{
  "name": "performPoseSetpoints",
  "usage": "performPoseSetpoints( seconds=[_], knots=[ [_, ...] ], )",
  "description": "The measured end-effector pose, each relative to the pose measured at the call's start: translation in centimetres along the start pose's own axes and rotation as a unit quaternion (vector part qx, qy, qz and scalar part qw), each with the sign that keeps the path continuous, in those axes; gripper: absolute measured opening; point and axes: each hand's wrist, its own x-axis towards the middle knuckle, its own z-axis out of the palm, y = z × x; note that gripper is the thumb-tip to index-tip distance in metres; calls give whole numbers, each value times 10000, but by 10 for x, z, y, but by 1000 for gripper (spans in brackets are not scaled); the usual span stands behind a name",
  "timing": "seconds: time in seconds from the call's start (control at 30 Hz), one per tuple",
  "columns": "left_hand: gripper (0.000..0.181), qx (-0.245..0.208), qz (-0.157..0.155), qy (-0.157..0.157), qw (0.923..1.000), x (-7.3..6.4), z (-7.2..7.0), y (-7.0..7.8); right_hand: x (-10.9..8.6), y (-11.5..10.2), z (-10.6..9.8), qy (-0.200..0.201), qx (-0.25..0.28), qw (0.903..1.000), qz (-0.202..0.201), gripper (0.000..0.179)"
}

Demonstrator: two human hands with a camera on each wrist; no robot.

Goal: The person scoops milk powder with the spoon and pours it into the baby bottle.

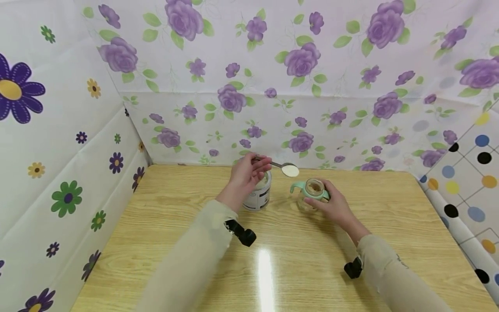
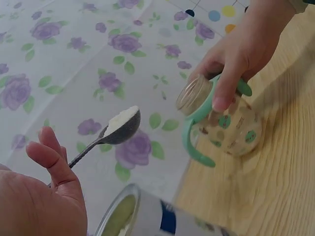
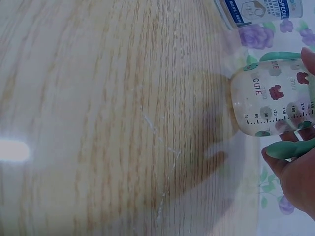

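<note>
My left hand (image 1: 246, 177) holds a dark metal spoon (image 2: 124, 133) by its handle. White powder (image 2: 122, 119) is heaped in the spoon's bowl, which is to the left of and above the bottle, apart from it. A clear baby bottle (image 3: 268, 96) with mint-green handles and printed measuring marks is gripped around its upper part by my right hand (image 1: 338, 207). Its mouth is uncovered. Below my left hand stands an open white can (image 1: 258, 201), partly hidden by that hand; pale contents show inside it in the left wrist view.
The wooden table (image 1: 187, 190) ends against a back wall of flowered cloth (image 1: 249, 108). Printed cloth also lines the left and right sides. Some white specks (image 3: 161, 196) lie on the wood in the right wrist view.
</note>
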Motion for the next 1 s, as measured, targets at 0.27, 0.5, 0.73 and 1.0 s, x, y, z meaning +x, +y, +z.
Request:
performPoseSetpoints(
  seconds=[0.27,0.5,0.73,1.0],
  knots=[
    [34,138,-167,-100,9997,9,25,-26,0,1,0,17,195,9998,-33,78],
    [33,267,-178,-61,9995,13,34,-40,2,0,0,-23,325,9995,-25,82],
    [34,355,-221,-111,9991,16,36,-50,3,2,0,0,183,9998,-18,85],
    [37,598,-191,-230,9978,14,41,-53,2,1,0,-54,172,9998,63,87]
  ],
)
